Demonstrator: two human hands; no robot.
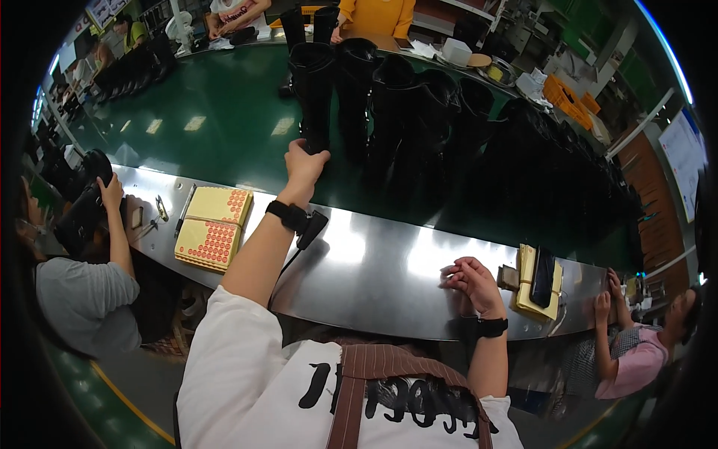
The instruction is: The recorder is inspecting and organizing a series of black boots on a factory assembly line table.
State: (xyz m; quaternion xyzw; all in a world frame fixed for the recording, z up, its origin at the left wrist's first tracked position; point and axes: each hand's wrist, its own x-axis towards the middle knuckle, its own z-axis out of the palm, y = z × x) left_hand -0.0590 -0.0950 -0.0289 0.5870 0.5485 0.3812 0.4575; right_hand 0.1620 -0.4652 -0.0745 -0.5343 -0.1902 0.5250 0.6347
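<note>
"What is your left hand doing?"

"My left hand [304, 170] is gripping the tall black boot [313, 86] low down, at its foot. I'm pinching it between thumb and fingers, though the fingertips aren't fully showing."

"Where is that boot standing?"

"It's standing upright on the green work surface [217, 142], beyond the steel counter [366, 262], with a row of black boots [404, 112] standing to its right."

"And your other hand?"

"My right hand [475, 286] is hanging low over the counter, fingers loosely bent and lying close together; I can't tell whether they're touching the metal. Just beside it, a bundle of yellow cards [526, 275] is lying under a dark flat object [542, 278]."
</note>
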